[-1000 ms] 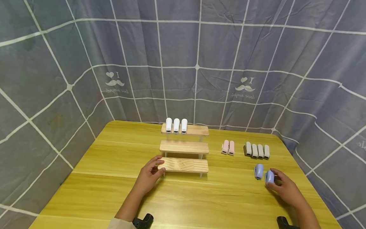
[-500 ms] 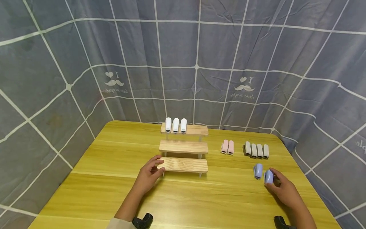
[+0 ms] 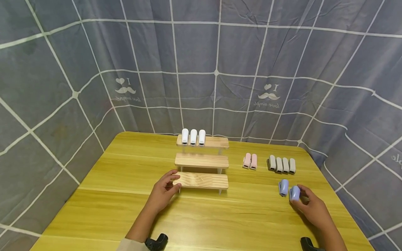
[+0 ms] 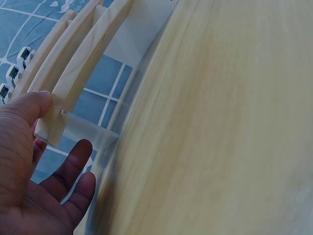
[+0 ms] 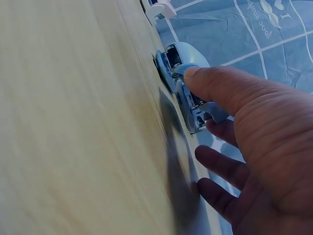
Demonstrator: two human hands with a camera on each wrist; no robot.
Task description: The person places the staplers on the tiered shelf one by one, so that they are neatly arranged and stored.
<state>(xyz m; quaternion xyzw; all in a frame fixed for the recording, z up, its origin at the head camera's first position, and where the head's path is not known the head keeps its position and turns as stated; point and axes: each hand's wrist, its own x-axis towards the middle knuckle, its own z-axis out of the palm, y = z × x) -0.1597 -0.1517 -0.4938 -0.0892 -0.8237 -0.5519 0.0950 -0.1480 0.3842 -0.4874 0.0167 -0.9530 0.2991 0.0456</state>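
In the head view my left hand (image 3: 164,191) holds the left end of the lowest board of a three-tier wooden riser (image 3: 201,180). The left wrist view shows the thumb on top of the board (image 4: 61,115), with other fingers below and beside it. My right hand (image 3: 314,209) pinches a blue mini stapler (image 3: 294,193) between thumb and a finger, low at the tabletop. Just left of it stands a second blue stapler (image 3: 283,187). Seen from the right wrist, the two blue staplers are very close; whether they touch I cannot tell.
Three white staplers (image 3: 193,137) stand on the riser's top tier. Two pink staplers (image 3: 250,161) sit on the table (image 3: 220,219) right of the riser. Farther right is a row of several grey-white staplers (image 3: 282,165). A grey grid-patterned curtain (image 3: 194,52) surrounds the table.
My right hand has shifted the held blue stapler slightly left, narrowing the gap to the other blue one. The left hand stays on the riser.
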